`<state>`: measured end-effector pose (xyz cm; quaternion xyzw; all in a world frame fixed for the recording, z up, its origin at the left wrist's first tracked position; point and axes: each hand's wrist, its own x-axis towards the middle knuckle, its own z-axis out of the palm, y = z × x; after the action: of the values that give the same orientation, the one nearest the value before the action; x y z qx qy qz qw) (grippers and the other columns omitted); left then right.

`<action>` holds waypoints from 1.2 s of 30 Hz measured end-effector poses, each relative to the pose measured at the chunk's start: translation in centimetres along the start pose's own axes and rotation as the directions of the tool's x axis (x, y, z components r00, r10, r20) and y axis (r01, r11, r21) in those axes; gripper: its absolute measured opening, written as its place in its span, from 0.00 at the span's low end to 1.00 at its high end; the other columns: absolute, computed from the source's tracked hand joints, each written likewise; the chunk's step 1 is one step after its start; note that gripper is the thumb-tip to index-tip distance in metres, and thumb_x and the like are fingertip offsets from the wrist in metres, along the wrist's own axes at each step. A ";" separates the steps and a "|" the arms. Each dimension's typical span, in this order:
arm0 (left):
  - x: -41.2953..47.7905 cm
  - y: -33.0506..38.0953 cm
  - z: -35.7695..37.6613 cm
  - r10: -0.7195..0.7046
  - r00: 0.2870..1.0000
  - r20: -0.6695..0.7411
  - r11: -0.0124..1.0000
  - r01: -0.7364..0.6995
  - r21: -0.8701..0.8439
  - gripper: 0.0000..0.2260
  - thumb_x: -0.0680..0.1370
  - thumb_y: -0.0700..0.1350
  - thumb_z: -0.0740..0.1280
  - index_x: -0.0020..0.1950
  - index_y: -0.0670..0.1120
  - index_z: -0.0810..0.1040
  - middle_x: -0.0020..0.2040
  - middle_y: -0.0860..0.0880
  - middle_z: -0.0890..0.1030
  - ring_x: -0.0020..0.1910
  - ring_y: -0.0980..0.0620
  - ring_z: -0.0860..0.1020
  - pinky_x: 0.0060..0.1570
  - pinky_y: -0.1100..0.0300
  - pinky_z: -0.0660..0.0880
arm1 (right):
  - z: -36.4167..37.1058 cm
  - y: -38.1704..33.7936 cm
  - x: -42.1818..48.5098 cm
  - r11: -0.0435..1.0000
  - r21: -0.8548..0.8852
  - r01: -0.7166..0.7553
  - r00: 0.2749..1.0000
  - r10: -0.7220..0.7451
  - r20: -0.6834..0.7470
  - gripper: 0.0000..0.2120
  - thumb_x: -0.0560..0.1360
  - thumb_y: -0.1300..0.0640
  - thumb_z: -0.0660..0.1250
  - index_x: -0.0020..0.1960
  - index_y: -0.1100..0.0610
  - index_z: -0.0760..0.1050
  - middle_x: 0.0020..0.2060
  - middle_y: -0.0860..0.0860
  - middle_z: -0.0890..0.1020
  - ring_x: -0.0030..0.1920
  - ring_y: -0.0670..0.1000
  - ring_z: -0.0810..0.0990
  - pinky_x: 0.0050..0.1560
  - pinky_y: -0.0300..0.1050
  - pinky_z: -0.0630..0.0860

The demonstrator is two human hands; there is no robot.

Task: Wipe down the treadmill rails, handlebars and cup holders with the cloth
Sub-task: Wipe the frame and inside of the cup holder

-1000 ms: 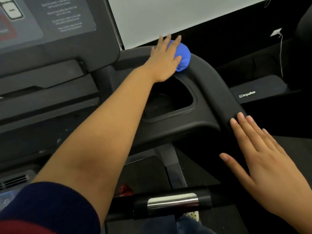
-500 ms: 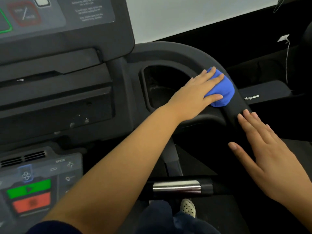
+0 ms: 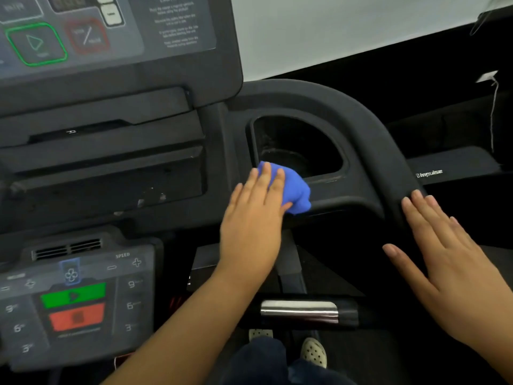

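One blue cloth [image 3: 295, 190], bunched up, lies in the middle of the frame on the near left rim of the one cup holder [image 3: 277, 134]; its long axis goes from upper left to lower right. The left hand [image 3: 254, 229] presses it with straight, close fingers [image 3: 266, 182], which cover a part of it; the thumb is hidden. The right hand [image 3: 455, 270] lies flat on the handlebar [image 3: 369, 129], fingers straight, thumb spread, the arm cut off at the right edge. The console [image 3: 111, 37] text is blurred.

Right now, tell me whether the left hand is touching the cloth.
Touching. The head view shows the left hand with straight fingers lying flat on the cloth, pressing it against the cup holder's near rim.
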<state>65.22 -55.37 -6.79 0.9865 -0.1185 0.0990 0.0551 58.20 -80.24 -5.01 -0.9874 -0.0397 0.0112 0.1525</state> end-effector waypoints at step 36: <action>12.6 -4.5 -1.6 0.266 0.918 0.293 0.922 -0.332 0.202 0.24 0.81 0.53 0.56 0.76 0.49 0.59 0.78 0.50 0.55 0.76 0.49 0.52 0.69 0.52 0.61 | -0.3 -0.2 0.1 1.000 -0.013 -0.024 0.999 0.024 0.028 0.33 0.77 0.35 0.46 0.77 0.52 0.51 0.76 0.47 0.53 0.76 0.42 0.46 0.74 0.42 0.45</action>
<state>77.98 -53.66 -2.96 0.9599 -0.2618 -0.0098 -0.1000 58.28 -80.15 -4.67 -0.9886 -0.0300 0.0268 0.1453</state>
